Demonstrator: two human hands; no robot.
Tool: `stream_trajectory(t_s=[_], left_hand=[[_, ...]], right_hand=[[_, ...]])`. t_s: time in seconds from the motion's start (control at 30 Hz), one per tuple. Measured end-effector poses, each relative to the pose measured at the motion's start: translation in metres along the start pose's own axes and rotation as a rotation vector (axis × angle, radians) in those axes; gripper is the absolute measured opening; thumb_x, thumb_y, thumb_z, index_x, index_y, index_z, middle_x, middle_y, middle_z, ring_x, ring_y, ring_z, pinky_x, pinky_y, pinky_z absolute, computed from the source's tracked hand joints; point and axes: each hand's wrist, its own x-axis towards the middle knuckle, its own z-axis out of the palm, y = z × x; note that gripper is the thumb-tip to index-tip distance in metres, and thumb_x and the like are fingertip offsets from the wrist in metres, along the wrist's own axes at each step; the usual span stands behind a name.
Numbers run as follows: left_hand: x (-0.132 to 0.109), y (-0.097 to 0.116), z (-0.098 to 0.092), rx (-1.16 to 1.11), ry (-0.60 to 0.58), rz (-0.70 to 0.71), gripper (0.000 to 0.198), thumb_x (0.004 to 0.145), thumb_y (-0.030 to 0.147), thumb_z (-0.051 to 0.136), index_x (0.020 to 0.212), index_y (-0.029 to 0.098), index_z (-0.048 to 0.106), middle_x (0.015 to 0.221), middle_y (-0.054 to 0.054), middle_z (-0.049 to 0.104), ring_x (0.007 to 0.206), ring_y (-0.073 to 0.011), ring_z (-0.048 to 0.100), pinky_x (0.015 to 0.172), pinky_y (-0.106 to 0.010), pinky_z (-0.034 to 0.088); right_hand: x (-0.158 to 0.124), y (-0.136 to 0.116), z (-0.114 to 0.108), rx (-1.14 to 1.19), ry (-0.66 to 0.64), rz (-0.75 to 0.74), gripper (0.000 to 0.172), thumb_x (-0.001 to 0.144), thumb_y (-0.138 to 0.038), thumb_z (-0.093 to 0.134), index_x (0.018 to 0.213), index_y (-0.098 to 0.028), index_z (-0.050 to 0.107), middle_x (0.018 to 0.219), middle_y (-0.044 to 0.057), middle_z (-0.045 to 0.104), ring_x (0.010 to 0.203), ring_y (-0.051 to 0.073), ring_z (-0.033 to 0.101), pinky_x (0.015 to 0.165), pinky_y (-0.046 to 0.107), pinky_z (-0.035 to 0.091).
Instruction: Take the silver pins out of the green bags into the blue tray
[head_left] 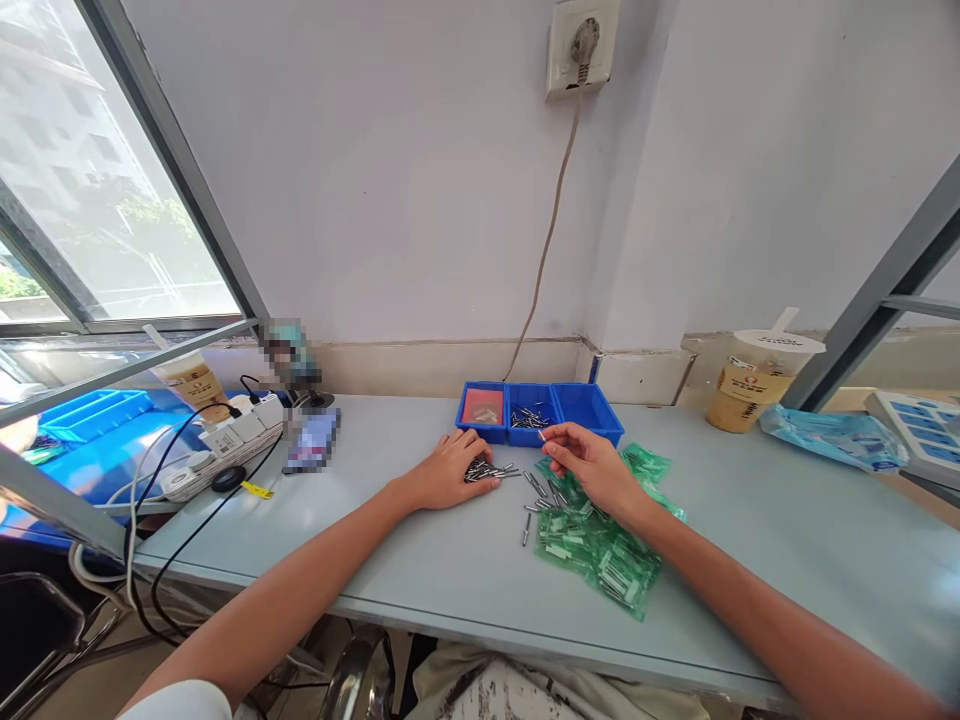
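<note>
My left hand (450, 468) rests on the table with its fingers curled over a small heap of metal pins (486, 470). My right hand (589, 462) hovers over a pile of green plastic packets (600, 548) and pinches one small pin between thumb and forefinger. More loose pins (536, 490) lie scattered between the two hands. Just beyond the hands stand three joined blue bins (592, 410); the left one holds a reddish sheet, the middle one holds pins.
A grey table (787, 540) runs along a white wall. A power strip (225, 440) with cables and a phone (311, 440) lie at the left. Two iced drinks (757, 385) stand at either side. A blue packet (832, 438) lies at the right. A window frame stands left.
</note>
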Motion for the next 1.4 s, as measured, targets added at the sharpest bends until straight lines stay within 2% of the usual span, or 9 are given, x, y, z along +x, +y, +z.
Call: stream_trajectory(t_s=[0.23, 0.5, 1.07, 1.4], left_hand=[[0.001, 0.002, 0.0, -0.021, 0.021, 0.015, 0.034, 0.101, 0.056, 0.057, 0.109, 0.023, 0.06, 0.11, -0.007, 0.061, 0.103, -0.025, 0.055, 0.095, -0.04, 0.044], [0.002, 0.002, 0.002, -0.01, 0.01, 0.027, 0.032, 0.102, 0.054, 0.057, 0.108, 0.022, 0.061, 0.108, -0.006, 0.061, 0.102, -0.0238, 0.055, 0.094, -0.039, 0.044], [0.003, 0.0, 0.004, -0.004, 0.02, 0.065, 0.031, 0.105, 0.052, 0.053, 0.106, 0.022, 0.062, 0.105, -0.006, 0.061, 0.099, -0.0236, 0.055, 0.092, -0.038, 0.043], [0.003, 0.002, 0.001, 0.001, 0.025, 0.071, 0.031, 0.106, 0.05, 0.051, 0.103, 0.022, 0.063, 0.104, -0.006, 0.062, 0.099, -0.023, 0.054, 0.091, -0.037, 0.043]], right_hand=[[-0.004, -0.009, 0.003, 0.044, 0.006, 0.031, 0.042, 0.081, -0.057, 0.079, 0.101, -0.021, 0.07, 0.085, 0.003, 0.069, 0.071, 0.017, 0.063, 0.066, 0.032, 0.054], [-0.009, -0.02, 0.007, 0.121, -0.035, 0.058, 0.044, 0.082, -0.062, 0.078, 0.092, -0.022, 0.062, 0.087, 0.003, 0.067, 0.075, 0.017, 0.064, 0.072, 0.033, 0.057], [-0.009, -0.019, 0.007, 0.148, -0.042, 0.049, 0.046, 0.086, -0.067, 0.071, 0.091, -0.022, 0.058, 0.088, 0.001, 0.062, 0.072, 0.015, 0.061, 0.068, 0.03, 0.054], [-0.01, -0.021, 0.007, 0.135, -0.03, 0.065, 0.046, 0.086, -0.066, 0.071, 0.091, -0.023, 0.058, 0.083, 0.001, 0.063, 0.068, 0.015, 0.06, 0.065, 0.029, 0.053]])
